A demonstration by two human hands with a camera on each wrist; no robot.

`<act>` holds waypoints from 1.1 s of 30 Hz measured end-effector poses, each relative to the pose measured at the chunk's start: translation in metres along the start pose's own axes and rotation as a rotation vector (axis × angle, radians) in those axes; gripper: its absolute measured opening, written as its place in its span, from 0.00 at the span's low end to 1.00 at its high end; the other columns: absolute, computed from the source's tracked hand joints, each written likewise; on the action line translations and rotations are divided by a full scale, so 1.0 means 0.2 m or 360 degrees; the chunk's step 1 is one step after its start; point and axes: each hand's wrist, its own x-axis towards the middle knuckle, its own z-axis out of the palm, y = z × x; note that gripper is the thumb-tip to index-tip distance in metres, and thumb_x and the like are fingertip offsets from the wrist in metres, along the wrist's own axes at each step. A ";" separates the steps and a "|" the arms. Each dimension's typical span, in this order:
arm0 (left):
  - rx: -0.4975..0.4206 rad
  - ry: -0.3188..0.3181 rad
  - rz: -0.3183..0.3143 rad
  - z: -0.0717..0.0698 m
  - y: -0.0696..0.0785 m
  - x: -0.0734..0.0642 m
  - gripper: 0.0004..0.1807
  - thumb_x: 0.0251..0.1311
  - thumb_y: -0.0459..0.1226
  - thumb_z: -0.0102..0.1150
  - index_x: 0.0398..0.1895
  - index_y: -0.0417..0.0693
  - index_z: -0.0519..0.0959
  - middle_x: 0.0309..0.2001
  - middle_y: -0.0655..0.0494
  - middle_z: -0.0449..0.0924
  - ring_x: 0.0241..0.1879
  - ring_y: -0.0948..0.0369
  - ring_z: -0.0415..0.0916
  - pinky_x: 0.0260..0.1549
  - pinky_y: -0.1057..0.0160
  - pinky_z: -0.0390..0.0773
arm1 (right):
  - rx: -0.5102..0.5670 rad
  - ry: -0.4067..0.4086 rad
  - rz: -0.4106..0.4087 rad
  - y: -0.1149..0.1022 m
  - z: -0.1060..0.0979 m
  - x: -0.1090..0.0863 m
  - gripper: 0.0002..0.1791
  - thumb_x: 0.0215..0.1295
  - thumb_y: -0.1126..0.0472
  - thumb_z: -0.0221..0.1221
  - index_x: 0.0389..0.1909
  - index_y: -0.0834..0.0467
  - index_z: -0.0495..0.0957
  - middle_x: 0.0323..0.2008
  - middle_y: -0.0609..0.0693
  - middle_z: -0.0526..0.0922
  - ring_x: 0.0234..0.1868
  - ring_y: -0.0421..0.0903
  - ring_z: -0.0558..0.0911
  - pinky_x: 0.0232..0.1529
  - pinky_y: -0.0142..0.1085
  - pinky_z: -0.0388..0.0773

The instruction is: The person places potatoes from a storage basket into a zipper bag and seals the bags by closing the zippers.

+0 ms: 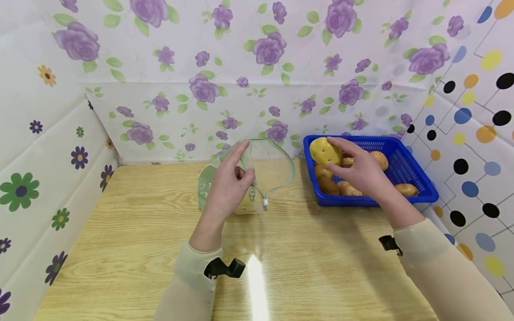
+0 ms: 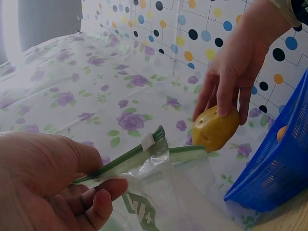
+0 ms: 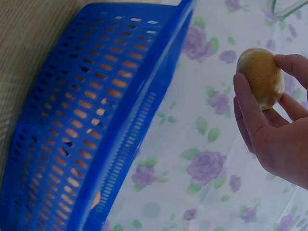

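Note:
My right hand [image 1: 361, 171] holds a yellow potato [image 1: 324, 151] between thumb and fingers, above the left end of a blue plastic basket [image 1: 417, 178]. In the right wrist view the potato [image 3: 262, 77] is clear of the basket's rim. My left hand [image 1: 229, 183] pinches the edge of a clear zip bag [image 1: 275, 167] with green print and a green rim. The bag's mouth gapes toward the basket, and a white slider [image 2: 147, 141] sits on its zip. What lies low in the bag is mostly hidden behind my left hand.
Several more potatoes [image 1: 406, 190] lie in the basket. Bag and basket stand on a wooden table [image 1: 132, 249], near its back edge. A flowered sheet [image 1: 205, 89] hangs behind, and a dotted sheet [image 1: 474, 147] borders the right side.

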 end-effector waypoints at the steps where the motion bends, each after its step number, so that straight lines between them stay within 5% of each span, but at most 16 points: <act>1: -0.0001 0.0000 0.0003 0.00 0.00 0.00 0.38 0.76 0.30 0.58 0.88 0.53 0.65 0.87 0.45 0.55 0.26 0.59 0.70 0.25 0.66 0.71 | 0.0001 -0.0008 -0.0007 -0.01 0.00 0.00 0.41 0.79 0.58 0.69 0.87 0.47 0.65 0.82 0.56 0.67 0.68 0.62 0.79 0.56 0.44 0.86; 9: 0.0005 -0.0011 0.0035 0.00 0.00 0.01 0.37 0.76 0.29 0.58 0.87 0.49 0.65 0.87 0.44 0.56 0.26 0.59 0.71 0.25 0.66 0.72 | 0.0044 -0.0063 -0.0042 -0.12 0.02 -0.02 0.41 0.78 0.55 0.70 0.87 0.45 0.65 0.82 0.54 0.66 0.68 0.59 0.78 0.55 0.36 0.85; 21: -0.0001 -0.0007 0.0034 0.01 -0.01 0.00 0.37 0.77 0.29 0.57 0.87 0.49 0.65 0.87 0.43 0.55 0.25 0.59 0.70 0.25 0.67 0.72 | 0.0239 -0.0149 -0.0186 -0.21 0.11 -0.02 0.40 0.78 0.63 0.69 0.86 0.50 0.66 0.84 0.53 0.64 0.71 0.60 0.77 0.61 0.44 0.85; 33: 0.0026 0.0000 0.0017 0.01 0.00 0.00 0.37 0.76 0.29 0.58 0.87 0.50 0.66 0.87 0.46 0.56 0.26 0.59 0.71 0.25 0.66 0.73 | 0.0101 -0.0218 -0.0278 -0.28 0.23 0.04 0.38 0.76 0.62 0.70 0.84 0.53 0.69 0.78 0.55 0.71 0.59 0.56 0.81 0.54 0.47 0.88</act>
